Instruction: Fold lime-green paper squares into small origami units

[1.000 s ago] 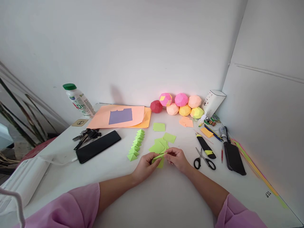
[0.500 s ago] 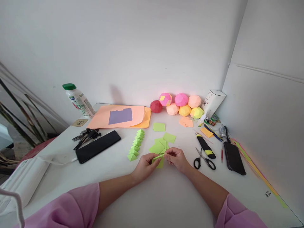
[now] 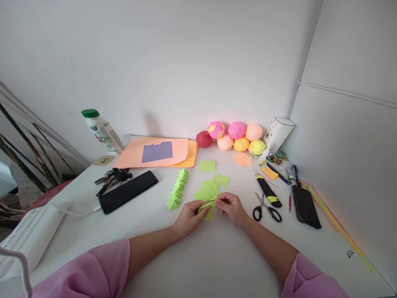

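Between my two hands is a small folded piece of green paper [image 3: 207,205], seen nearly edge-on. My left hand [image 3: 191,215] pinches it with thumb and fingers from the left. The fingertips of my right hand [image 3: 231,207] are closed on its right end. Loose green paper squares [image 3: 206,193] lie overlapping just beyond and under my hands. To the left runs a row of nested folded green paper pieces [image 3: 177,190]. A short stack of green paper [image 3: 207,166] sits farther back.
Scissors [image 3: 263,209] and a box cutter [image 3: 268,190] lie right of my hands, near a black phone [image 3: 306,207]. Faceted paper balls [image 3: 236,130] line the wall. On the left are a black power bank [image 3: 128,192], keys [image 3: 114,177], orange paper sheets [image 3: 130,151] and a bottle [image 3: 104,132].
My fingers have shifted only very slightly on the folded green paper. Everything else on the table stays where it was.
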### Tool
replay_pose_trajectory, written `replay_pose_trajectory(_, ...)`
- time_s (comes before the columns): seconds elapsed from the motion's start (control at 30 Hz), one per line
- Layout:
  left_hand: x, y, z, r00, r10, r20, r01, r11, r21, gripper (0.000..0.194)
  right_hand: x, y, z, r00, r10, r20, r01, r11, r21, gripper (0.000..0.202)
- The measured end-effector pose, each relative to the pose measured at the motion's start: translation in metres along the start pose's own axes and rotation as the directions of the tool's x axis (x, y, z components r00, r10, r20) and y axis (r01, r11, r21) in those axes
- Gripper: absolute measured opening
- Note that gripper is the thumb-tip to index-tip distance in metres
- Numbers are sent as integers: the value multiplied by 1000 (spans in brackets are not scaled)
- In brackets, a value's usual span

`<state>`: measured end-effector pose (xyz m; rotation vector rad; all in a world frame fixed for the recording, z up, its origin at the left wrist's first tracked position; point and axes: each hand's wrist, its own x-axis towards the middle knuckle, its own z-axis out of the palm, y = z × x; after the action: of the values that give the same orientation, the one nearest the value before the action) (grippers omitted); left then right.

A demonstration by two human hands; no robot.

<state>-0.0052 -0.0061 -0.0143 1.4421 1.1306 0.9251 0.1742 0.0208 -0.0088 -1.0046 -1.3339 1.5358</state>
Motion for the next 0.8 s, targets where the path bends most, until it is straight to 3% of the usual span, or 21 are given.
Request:
replay_pose_trajectory(0.4, 2, 9, -2, 997, -62, 47, 64, 997, -48, 31, -6, -1, 6, 992, -98, 84, 111, 981, -162, 21)
replay_pose_trajectory(0.6, 6, 0, 0, 998, -62, -28, 55, 982, -182, 29, -6, 0, 6, 996, -83, 30, 87, 983, -159, 20)
replay_pose_trajectory(0.8, 6, 1, -1, 999, -45, -10, 42, 975, -219, 29, -6, -1, 6, 998, -52, 28, 56, 982, -180, 22)
